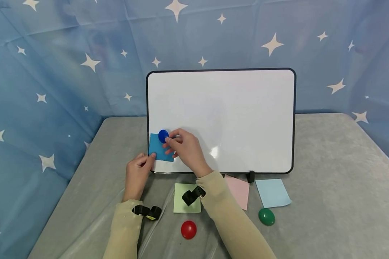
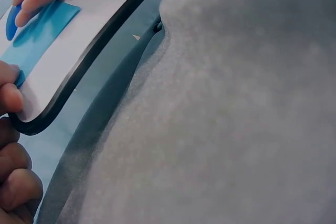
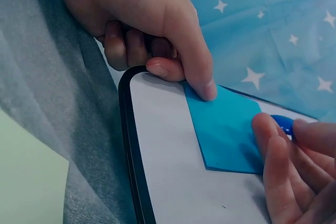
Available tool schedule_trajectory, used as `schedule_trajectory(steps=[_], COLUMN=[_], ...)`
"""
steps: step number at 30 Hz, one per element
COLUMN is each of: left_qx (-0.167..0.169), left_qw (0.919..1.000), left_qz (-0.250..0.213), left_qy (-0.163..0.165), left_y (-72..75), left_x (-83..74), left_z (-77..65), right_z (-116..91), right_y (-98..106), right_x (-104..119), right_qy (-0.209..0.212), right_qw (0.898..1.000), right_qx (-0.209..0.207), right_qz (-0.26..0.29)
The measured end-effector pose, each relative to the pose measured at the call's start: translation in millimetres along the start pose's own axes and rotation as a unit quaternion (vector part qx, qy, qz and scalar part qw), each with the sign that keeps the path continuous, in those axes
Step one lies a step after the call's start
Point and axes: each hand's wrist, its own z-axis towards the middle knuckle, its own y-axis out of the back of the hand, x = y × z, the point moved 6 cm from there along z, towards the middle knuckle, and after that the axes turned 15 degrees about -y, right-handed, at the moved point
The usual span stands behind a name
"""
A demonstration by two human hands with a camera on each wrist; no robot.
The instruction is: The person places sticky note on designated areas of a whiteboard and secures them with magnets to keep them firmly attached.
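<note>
A blue sticky note (image 1: 153, 144) lies against the lower left corner of the whiteboard (image 1: 220, 118). My left hand (image 1: 138, 173) holds the note's lower left corner with the thumb pressed on it; its other fingers are curled by the board's frame. Between thumb and fingers, my right hand (image 1: 188, 149) pinches a round blue magnet (image 1: 163, 136) at the note's upper edge. In the right wrist view the magnet (image 3: 283, 123) is tilted, and whether it touches the note (image 3: 226, 129) cannot be told. The left wrist view shows the magnet (image 2: 12, 22) edge-on.
Below the board lie a green sticky note (image 1: 178, 201), a pink one (image 1: 238, 190) partly behind the right sleeve, and a light blue one (image 1: 272, 193). A red magnet (image 1: 188, 230) and a green magnet (image 1: 266, 217) rest on the grey cloth. A black stand foot (image 1: 251, 177) supports the board.
</note>
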Motion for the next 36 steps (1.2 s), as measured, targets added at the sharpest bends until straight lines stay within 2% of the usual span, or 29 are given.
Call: schedule_trajectory(steps=[20, 36], left_qx=[0.007, 0.005], left_qw=[0.9998, 0.9997], left_qz=[0.005, -0.004], left_qy=[0.016, 0.022], left_y=[-1.3, -1.9], left_x=[3.4, 4.8], left_z=[-0.1, 0.0], right_z=[2.2, 3.2], right_y=[-0.7, -0.1], right_x=[-1.4, -3.1], right_qy=[-0.007, -0.024], right_qw=[1.0, 1.0], right_qx=[-0.008, -0.011], right_qz=[-0.022, -0.017])
